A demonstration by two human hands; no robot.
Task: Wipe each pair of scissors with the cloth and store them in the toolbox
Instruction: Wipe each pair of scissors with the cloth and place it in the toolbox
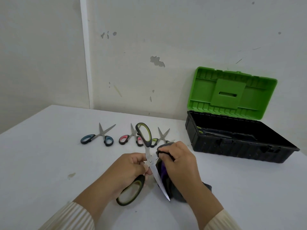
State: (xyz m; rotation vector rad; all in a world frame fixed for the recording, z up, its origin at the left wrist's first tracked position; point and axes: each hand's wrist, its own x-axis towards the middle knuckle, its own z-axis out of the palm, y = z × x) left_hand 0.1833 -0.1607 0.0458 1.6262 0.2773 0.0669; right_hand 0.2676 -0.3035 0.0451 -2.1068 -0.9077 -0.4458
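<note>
**Scissors open on the white table**

From nine o'clock: blue-handled scissors [98,136], then pink-handled scissors [130,138] – both lying on my white table [41,155]. My left hand [127,170] grips the green-handled scissors [149,161], blades spread; my right hand [179,161] clutches the dark cloth [167,181] against them. At two o'clock the toolbox [239,143] stands open against the chipped wall [149,63].
</note>
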